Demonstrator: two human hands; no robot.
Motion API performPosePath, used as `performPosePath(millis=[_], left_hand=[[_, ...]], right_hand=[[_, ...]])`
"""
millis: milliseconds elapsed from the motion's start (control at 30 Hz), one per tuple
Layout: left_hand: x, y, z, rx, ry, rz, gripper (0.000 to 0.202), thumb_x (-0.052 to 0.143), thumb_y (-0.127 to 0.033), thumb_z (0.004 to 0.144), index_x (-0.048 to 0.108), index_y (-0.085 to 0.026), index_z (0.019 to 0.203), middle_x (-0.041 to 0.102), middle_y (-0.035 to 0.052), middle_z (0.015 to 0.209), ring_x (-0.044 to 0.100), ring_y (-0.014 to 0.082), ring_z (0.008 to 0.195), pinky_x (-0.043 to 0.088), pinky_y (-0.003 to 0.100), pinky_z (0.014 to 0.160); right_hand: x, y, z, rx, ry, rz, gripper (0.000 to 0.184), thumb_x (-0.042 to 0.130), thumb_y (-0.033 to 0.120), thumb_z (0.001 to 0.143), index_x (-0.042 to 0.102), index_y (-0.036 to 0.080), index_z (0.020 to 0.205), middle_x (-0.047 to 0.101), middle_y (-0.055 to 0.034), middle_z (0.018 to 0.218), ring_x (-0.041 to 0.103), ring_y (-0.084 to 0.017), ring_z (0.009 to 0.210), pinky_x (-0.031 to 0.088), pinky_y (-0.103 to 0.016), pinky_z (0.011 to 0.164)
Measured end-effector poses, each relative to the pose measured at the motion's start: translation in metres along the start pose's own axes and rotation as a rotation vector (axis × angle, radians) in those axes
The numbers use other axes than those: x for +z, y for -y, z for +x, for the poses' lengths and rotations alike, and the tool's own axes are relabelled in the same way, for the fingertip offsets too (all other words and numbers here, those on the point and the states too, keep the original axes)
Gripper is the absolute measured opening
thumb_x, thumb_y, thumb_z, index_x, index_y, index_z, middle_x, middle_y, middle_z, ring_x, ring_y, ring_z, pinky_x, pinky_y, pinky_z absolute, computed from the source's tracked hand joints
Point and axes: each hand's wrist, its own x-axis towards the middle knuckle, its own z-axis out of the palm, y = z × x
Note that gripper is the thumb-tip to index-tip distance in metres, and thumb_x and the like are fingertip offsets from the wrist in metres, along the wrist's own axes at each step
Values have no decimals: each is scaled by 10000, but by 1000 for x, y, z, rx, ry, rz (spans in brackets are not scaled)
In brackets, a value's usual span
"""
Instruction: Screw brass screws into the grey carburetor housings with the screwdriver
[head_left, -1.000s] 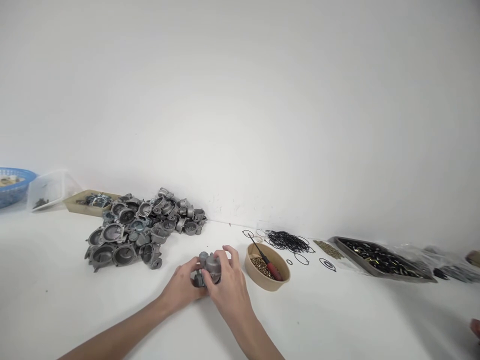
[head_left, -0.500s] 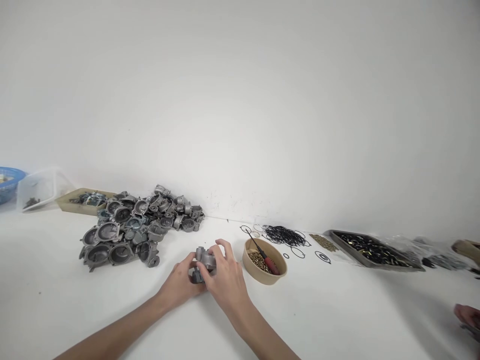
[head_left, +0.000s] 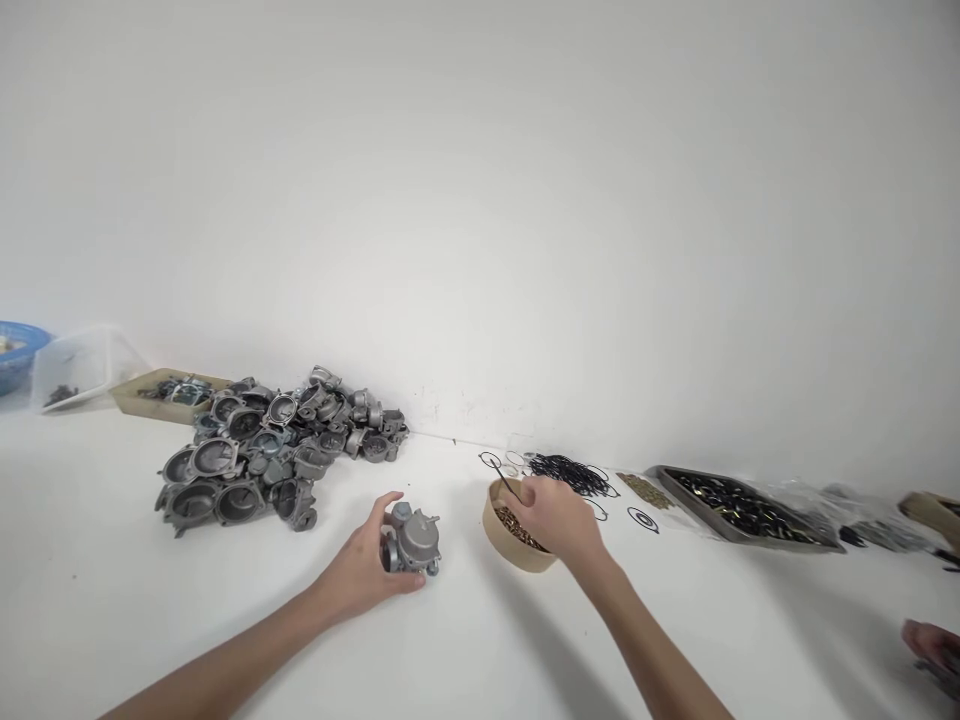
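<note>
My left hand (head_left: 367, 567) is wrapped round the left side of a grey metal carburetor (head_left: 418, 541), thumb in front and fingers behind, as it rests on the white table. Its domed round cap faces up. Over a tan bowl (head_left: 501, 540) of small brass-coloured screws (head_left: 519, 528), my right hand (head_left: 556, 515) is closed on a screwdriver (head_left: 507, 482). Only the dark shaft shows, pointing up and left; the handle is hidden in my fingers.
Many grey carburetor bodies (head_left: 240, 455) are heaped at the left, before a tan tray (head_left: 142, 401). Black rings (head_left: 568, 473), small brass parts (head_left: 641, 489) and a dark tray (head_left: 720, 528) lie right of the bowl. Another person's hand (head_left: 930, 640) shows at the right edge.
My right hand has left the carburetor and moved right to the bowl, taking hold of the screwdriver. The carburetor now sits cap upward in my left hand.
</note>
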Motion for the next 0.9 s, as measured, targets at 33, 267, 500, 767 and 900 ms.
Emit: performPosePath(millis=[33,267,500,767,900], left_hand=[[1,-3,-2,-13,-16,1,1083,929,-274,732,290,-288,1606,622,153,1433,699,316,1166,509,463,1036],[4,-10,-5,-11,-12,-54,853,887,-252,762,422,-268,1477,700,133,1343,664,339,1236,504,466,1057],[7,-5,-7,-81,-11,-165,888,925,-315,732,455,-267,1484,660,145,1439,659,359,1295,580,377,952],[12,6,-18,-204,-43,-167,931,885,-372,723,438,-309,1536,675,97,1422,768,251,1043,605,274,907],[10,16,-20,-193,-47,-85,936,880,-413,722,471,-317,1558,728,89,1334,778,235,928,642,276,861]], right_hand=[[0,-13,7,15,68,-26,400,643,444,998,566,209,683,661,-54,749,604,-197,671,411,-311,593],[33,-64,29,17,283,-58,193,710,362,1022,706,169,1033,729,-47,1028,690,-165,856,606,-336,781],[33,-94,47,-165,21,286,194,642,417,981,629,248,887,762,-18,821,703,-213,741,544,-327,649],[45,-133,23,-216,-546,712,263,694,470,1008,708,233,1121,814,-77,957,794,-238,747,672,-387,715],[43,-137,24,-154,-691,859,231,652,430,1038,680,219,1127,749,-53,912,736,-191,647,647,-349,605]])
